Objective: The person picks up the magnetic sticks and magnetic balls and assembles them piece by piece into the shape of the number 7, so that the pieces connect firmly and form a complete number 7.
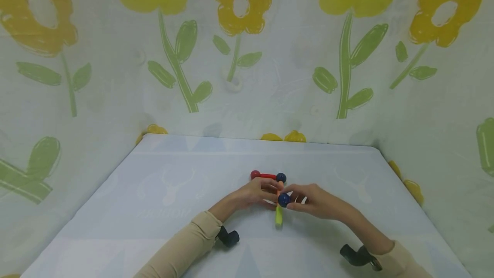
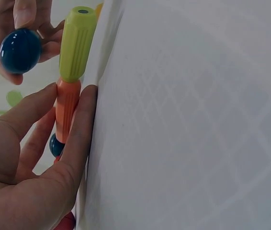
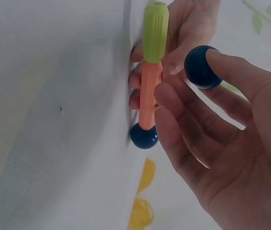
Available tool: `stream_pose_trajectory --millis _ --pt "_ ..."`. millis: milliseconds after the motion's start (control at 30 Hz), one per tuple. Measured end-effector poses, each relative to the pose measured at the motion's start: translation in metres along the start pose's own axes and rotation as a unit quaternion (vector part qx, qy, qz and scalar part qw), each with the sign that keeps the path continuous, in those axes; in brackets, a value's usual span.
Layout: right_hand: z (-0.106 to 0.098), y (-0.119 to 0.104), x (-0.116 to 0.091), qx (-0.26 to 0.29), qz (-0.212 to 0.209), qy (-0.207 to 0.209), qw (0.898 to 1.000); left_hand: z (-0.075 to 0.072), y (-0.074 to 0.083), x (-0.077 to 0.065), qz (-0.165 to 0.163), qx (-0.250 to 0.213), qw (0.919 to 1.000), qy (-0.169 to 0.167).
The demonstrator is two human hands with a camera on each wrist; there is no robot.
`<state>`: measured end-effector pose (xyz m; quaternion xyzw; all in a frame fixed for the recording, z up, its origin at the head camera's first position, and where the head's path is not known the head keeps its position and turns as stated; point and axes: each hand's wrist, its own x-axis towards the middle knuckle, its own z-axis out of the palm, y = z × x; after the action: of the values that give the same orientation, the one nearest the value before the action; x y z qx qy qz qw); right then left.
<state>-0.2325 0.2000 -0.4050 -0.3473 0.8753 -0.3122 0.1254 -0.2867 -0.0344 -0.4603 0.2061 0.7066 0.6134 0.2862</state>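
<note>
My left hand (image 1: 251, 194) pinches an orange ribbed rod (image 2: 67, 110) low over the table, thumb on one side and fingers on the other. In line with that rod, a yellow-green ribbed rod (image 3: 155, 33) extends toward me, a small hole in its end. At the orange rod's far end sits a dark blue ball (image 3: 144, 136), from which a red rod (image 1: 268, 176) runs left to a red ball (image 1: 255, 174). My right hand (image 1: 318, 200) holds another dark blue ball (image 1: 284, 200) between thumb and fingers, raised beside the rods.
A pale table (image 1: 173, 218) lies under both hands, its back edge just in front of a flower-printed cloth wall (image 1: 281, 76). Black curved fittings (image 1: 228, 237) hang at both wrists.
</note>
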Motion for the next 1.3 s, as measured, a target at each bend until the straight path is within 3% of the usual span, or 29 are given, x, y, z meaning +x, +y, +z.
stream_pose_trajectory --millis 800,1300 --pt "0.017 -0.017 -0.003 0.033 -0.018 -0.076 0.996 0.000 0.001 -0.002 -0.004 0.010 0.9999 0.001" --pt "0.024 -0.012 -0.002 0.063 -0.021 -0.102 0.993 0.000 0.001 -0.002 -0.004 0.016 0.9998 0.006"
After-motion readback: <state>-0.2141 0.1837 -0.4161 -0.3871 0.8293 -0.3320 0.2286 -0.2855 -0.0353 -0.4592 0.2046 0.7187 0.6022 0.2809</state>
